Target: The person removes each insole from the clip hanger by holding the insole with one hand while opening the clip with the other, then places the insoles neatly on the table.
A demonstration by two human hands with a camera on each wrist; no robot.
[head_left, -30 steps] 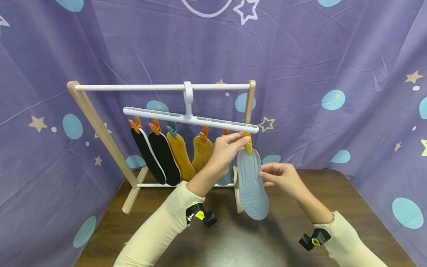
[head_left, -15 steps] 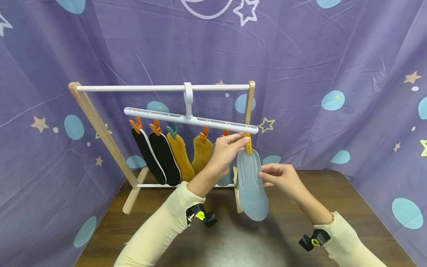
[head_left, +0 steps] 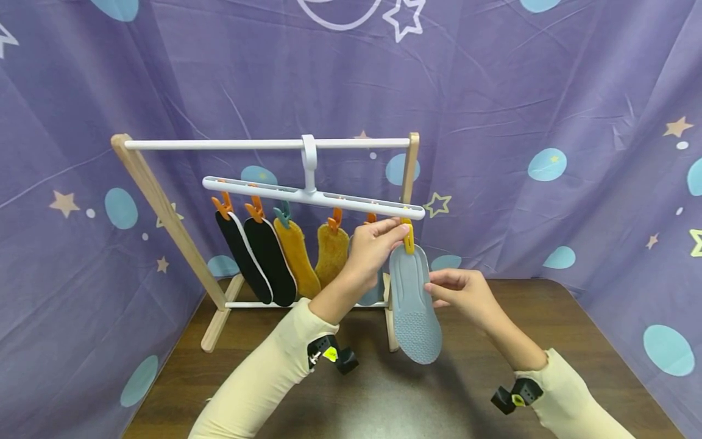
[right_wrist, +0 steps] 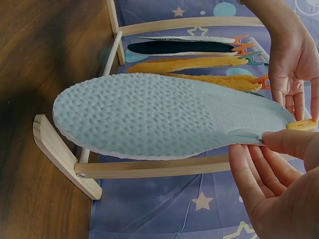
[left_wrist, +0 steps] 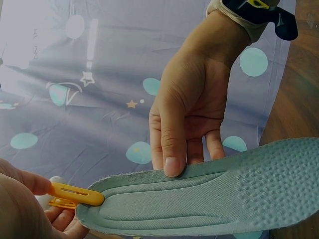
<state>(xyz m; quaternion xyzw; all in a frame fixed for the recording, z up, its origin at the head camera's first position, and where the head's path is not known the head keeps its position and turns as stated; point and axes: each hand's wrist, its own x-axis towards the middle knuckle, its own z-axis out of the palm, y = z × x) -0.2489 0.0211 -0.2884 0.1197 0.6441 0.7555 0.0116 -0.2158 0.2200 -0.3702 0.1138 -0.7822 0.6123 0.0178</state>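
At low right end of white hanger (head_left: 310,196): gray-blue insole (head_left: 415,305), top in yellow clip (head_left: 409,239). Left hand (head_left: 368,251) pinches clip, right hand (head_left: 465,294) pinches insole edge. Probably clip-fastening step; next move calls for easing off clip, insole steadied.

Backdrop curtain (left_wrist: 119,59): a short column of letter-like marks (left_wrist: 35,45) is seen at the upper left in the left wrist view; no word can be read from it;
Left wrist strap (head_left: 316,349): a yellow-green tag (head_left: 331,354) is carried on the black band; any lettering there is too small to be made out;
Right wrist strap (head_left: 529,389): another yellow-green tag (head_left: 518,399) is borne; nothing on it can be read.
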